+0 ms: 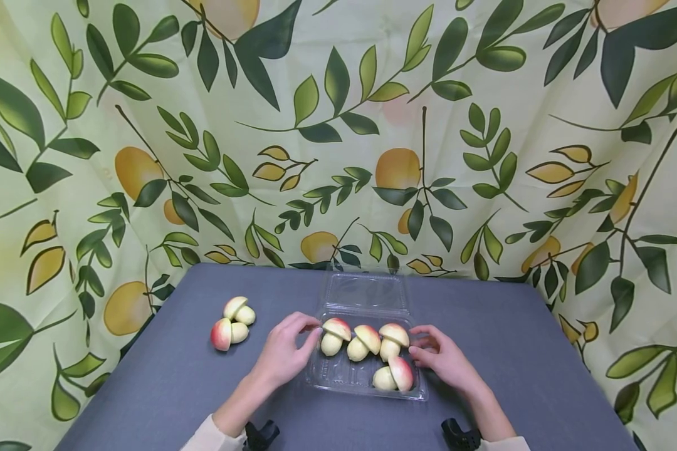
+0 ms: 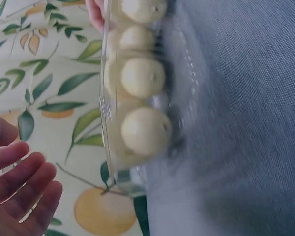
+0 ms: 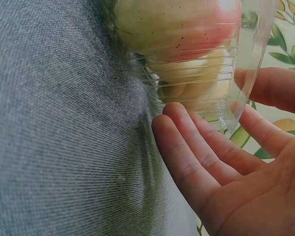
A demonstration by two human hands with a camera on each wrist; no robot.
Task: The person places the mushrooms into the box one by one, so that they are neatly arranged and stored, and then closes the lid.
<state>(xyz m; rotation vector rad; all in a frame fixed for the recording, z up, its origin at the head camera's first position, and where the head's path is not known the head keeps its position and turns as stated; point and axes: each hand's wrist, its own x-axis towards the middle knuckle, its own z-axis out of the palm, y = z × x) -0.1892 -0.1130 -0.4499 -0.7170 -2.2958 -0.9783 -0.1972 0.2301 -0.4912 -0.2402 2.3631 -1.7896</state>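
Note:
A clear hinged plastic box (image 1: 344, 376) stands on the table with its lid (image 1: 365, 292) folded back, away from me. Inside are several toy mushrooms with pale stems and red-tinged caps: three in a row along the back, and one mushroom (image 1: 393, 374) lying at the front right. My left hand (image 1: 284, 351) hovers at the box's left edge, fingers loosely bent and holding nothing; the left wrist view shows these fingers (image 2: 32, 184) apart from the box. At the right wall is my right hand (image 3: 236, 167), its fingers extended beside the plastic; whether they touch is unclear.
Two more mushrooms, one (image 1: 239, 310) behind the other (image 1: 229, 334), lie together left of the box. Grey-blue cloth covers the table (image 1: 485, 326). A curtain (image 1: 338, 156) printed with leaves and fruit hangs behind and at both sides.

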